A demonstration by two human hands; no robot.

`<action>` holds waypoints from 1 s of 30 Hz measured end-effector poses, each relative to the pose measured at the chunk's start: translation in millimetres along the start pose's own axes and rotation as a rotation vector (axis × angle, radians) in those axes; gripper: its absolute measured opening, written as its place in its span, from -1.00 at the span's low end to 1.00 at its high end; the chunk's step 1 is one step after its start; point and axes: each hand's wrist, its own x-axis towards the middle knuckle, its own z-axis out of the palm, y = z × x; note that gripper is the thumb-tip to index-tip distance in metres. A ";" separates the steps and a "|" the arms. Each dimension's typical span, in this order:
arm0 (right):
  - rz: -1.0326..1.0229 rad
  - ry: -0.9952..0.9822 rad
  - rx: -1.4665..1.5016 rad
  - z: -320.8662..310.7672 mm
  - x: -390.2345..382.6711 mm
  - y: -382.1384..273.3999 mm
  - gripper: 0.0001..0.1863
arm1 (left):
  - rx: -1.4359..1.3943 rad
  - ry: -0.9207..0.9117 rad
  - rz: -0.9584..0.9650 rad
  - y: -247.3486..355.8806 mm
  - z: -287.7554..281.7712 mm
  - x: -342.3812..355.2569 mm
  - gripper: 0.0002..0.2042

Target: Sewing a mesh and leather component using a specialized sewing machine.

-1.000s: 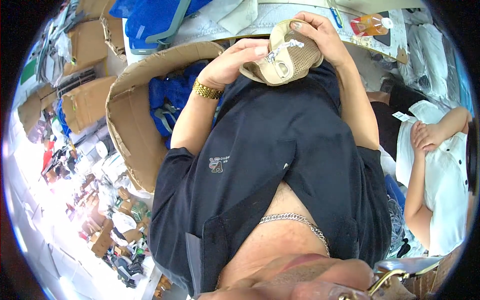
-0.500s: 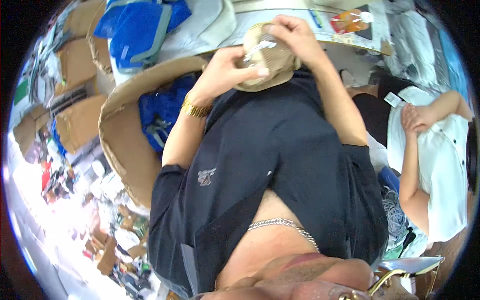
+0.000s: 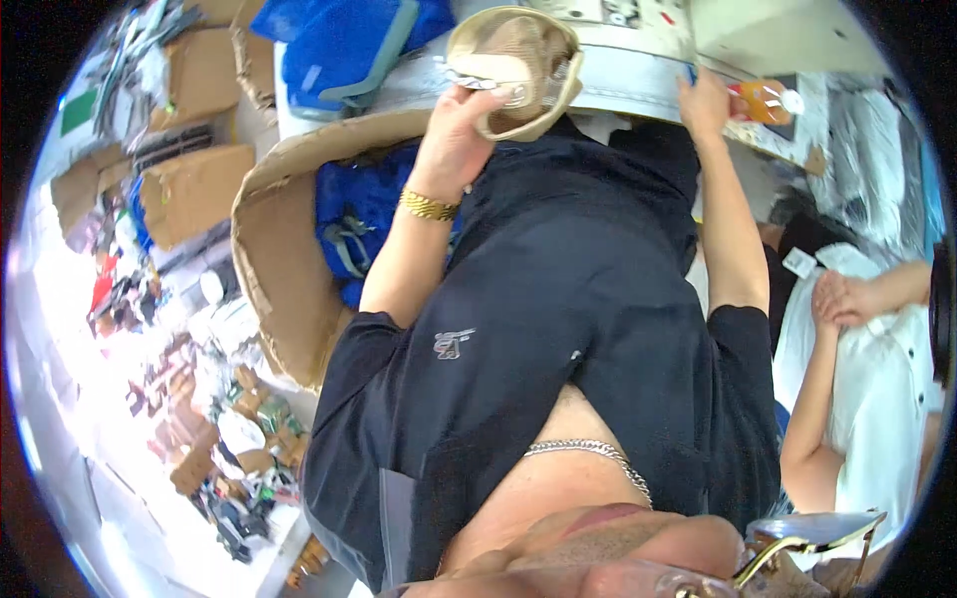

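Observation:
My left hand (image 3: 462,140), wearing a gold watch, grips a beige mesh fabric piece (image 3: 528,70) by its near left part, up over the front edge of the white worktable (image 3: 628,85). My right hand (image 3: 704,105) is at the table on the right, its fingers closed on a small blue tool (image 3: 691,75), mostly hidden by them. An orange drink bottle (image 3: 763,103) lies just to its right. At the back left of the table are blue fabric pieces (image 3: 339,55) with grey trim.
A large cardboard box (image 3: 277,259) holding blue items (image 3: 354,229) stands at my left. More boxes (image 3: 194,194) and heaped materials fill the left side. A co-worker (image 3: 862,399) in a white top is close on my right, hands clasped. Plastic-wrapped bundles (image 3: 877,164) lie behind them.
My right hand has let go of the beige piece and moved right to the blue tool. My left hand has lifted the piece farther up and left.

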 end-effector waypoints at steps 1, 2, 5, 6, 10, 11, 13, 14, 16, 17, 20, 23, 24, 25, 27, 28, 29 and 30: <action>0.012 -0.004 0.028 7.6 8.2 0.1 -0.82 | 0.031 0.042 0.007 4.6 0.4 -6.5 -0.59; 0.006 -0.024 0.037 14.7 16.7 1.5 -0.82 | 0.047 0.134 0.046 10.7 -0.2 -10.7 -0.59; -0.054 -0.016 0.105 27.5 38.7 7.9 -0.81 | 0.100 0.133 0.029 31.1 -2.4 -23.9 -0.62; -0.039 -0.028 0.102 28.5 44.9 9.9 -0.81 | 0.045 0.142 -0.007 35.7 -3.4 -25.2 -0.64; -0.044 -0.038 0.109 36.4 63.7 3.1 -0.82 | 0.267 0.190 0.043 52.2 -7.0 -24.2 -0.60; -0.046 -0.043 0.111 42.2 66.8 -2.3 -0.82 | 0.433 0.207 0.068 55.2 -5.7 -25.9 -0.58; 0.031 0.053 0.059 59.8 70.4 -12.3 -0.82 | 0.604 0.291 0.067 60.6 -2.7 -34.1 -0.59; 0.006 0.078 -0.091 74.2 70.9 -14.1 -0.82 | 0.574 0.373 -0.079 62.9 -0.4 -44.3 -0.62; -0.077 -0.028 -0.027 91.2 68.9 -12.2 -0.78 | 0.426 0.462 -0.190 61.7 1.3 -65.9 -0.67; -0.098 -0.071 0.045 95.9 66.8 -6.3 -0.76 | 0.315 0.473 -0.180 58.6 0.5 -76.8 -0.70; -0.123 -0.069 0.102 76.3 65.2 24.2 -0.69 | 0.122 0.568 -0.082 44.0 -11.2 -95.1 -0.76; -0.125 0.301 -0.215 34.5 68.3 62.6 -0.58 | -0.201 0.663 -0.027 35.9 -21.7 -94.3 -0.80; 0.037 0.473 -0.498 20.1 65.5 72.5 -0.55 | -0.267 0.724 0.043 34.1 -20.7 -90.8 -0.79; 0.068 0.572 -0.639 9.8 64.8 81.5 -0.49 | -0.347 0.851 0.063 32.7 -17.2 -86.3 -0.78; 0.131 0.621 -1.036 -22.4 40.2 90.2 -0.46 | -0.430 0.796 0.166 25.8 -3.1 -73.1 -0.65; 0.090 0.623 -1.138 -40.1 21.9 92.6 -0.46 | -0.428 0.710 0.216 19.6 6.1 -65.4 -0.64; 0.170 0.599 -1.240 -57.6 3.2 95.2 -0.47 | -0.442 0.616 0.269 12.1 14.1 -56.6 -0.62; 0.214 0.662 -1.361 -72.2 -12.7 100.1 -0.51 | -0.402 0.633 0.244 3.6 20.7 -48.4 -0.61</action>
